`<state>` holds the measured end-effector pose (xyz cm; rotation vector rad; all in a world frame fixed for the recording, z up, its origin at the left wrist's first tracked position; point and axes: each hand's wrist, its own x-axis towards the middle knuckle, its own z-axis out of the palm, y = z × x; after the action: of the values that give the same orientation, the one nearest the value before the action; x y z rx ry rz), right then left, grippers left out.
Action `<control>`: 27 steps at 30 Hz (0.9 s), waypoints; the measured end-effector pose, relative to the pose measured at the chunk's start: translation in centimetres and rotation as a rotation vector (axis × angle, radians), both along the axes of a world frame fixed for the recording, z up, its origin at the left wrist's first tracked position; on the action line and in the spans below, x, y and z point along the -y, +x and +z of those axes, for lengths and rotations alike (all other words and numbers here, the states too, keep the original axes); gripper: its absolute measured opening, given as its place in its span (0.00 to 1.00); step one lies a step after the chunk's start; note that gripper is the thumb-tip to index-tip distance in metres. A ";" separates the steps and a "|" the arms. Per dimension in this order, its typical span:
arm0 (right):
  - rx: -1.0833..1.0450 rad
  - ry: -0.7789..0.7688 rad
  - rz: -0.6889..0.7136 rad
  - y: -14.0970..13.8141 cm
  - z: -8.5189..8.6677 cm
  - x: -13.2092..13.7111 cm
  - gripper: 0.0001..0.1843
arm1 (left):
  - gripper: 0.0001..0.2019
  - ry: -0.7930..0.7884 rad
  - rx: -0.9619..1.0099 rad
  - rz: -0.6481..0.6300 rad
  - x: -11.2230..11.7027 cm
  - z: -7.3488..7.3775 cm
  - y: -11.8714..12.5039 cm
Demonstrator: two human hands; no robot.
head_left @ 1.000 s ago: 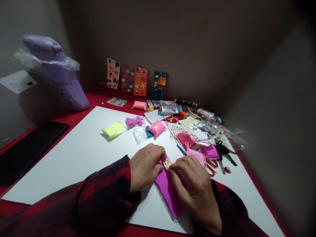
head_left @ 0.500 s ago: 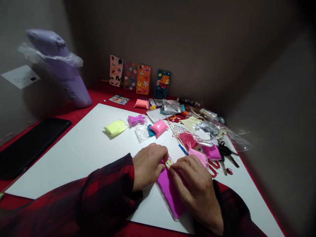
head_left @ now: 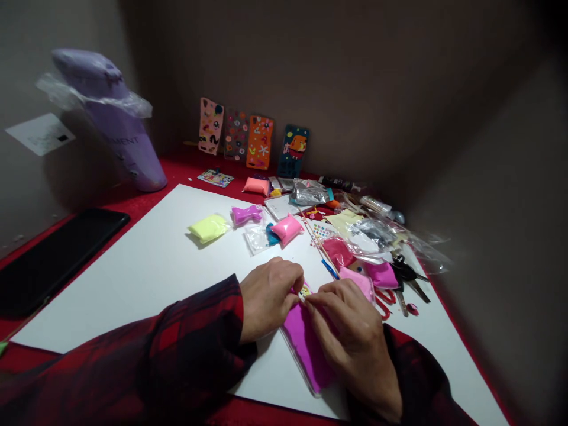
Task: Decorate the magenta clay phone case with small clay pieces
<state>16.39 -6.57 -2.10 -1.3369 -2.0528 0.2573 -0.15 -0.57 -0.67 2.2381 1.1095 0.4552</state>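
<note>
A phone case covered in purple-magenta clay point(head_left: 306, 349) lies slantwise on the white board point(head_left: 146, 284) in front of me. Near its far end sits a small pale yellow and white decorated piece point(head_left: 304, 291) with dark specks. My left hand point(head_left: 271, 299) pinches the piece from the left, thumb and forefinger at its edge. From the right, my right hand point(head_left: 350, 334) has its fingertips closed on the piece's near edge, its palm above the case's right side. The fingers hide part of the piece and the case's far end.
Clay packets, such as a yellow one point(head_left: 208, 228) and a pink one point(head_left: 287, 229), lie beyond my hands. Red-handled scissors point(head_left: 385, 305), keys point(head_left: 412, 284) and plastic bags point(head_left: 377, 234) crowd the right. Several decorated cases point(head_left: 260, 142) lean on the wall; a black phone point(head_left: 62, 260) lies left.
Both hands stay at the piece with barely any finger movement. The background has shifted very slightly with the camera.
</note>
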 end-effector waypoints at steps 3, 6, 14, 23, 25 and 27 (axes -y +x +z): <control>0.000 0.009 0.004 0.1 0.0 0.0 0.06 | 0.05 -0.001 -0.001 -0.001 0.0 -0.1 0.0; -0.015 0.019 0.001 0.1 0.2 0.0 0.06 | 0.05 -0.008 -0.005 0.000 0.0 -0.1 0.0; -0.004 0.013 0.007 0.3 0.3 0.1 0.06 | 0.05 0.002 -0.008 0.004 0.1 0.0 -0.1; 0.044 0.007 0.019 0.2 0.0 0.1 0.05 | 0.05 0.006 -0.012 0.003 0.1 0.0 0.0; 0.049 0.005 0.024 0.2 0.0 0.1 0.06 | 0.05 0.009 -0.011 0.003 0.1 0.0 0.0; 0.054 0.004 0.029 0.2 0.0 0.0 0.06 | 0.05 0.010 -0.011 0.001 0.1 0.0 0.1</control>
<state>16.59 -6.62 -2.14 -1.3253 -2.1175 0.2324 -0.09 -0.64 -0.66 2.2514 1.1162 0.4507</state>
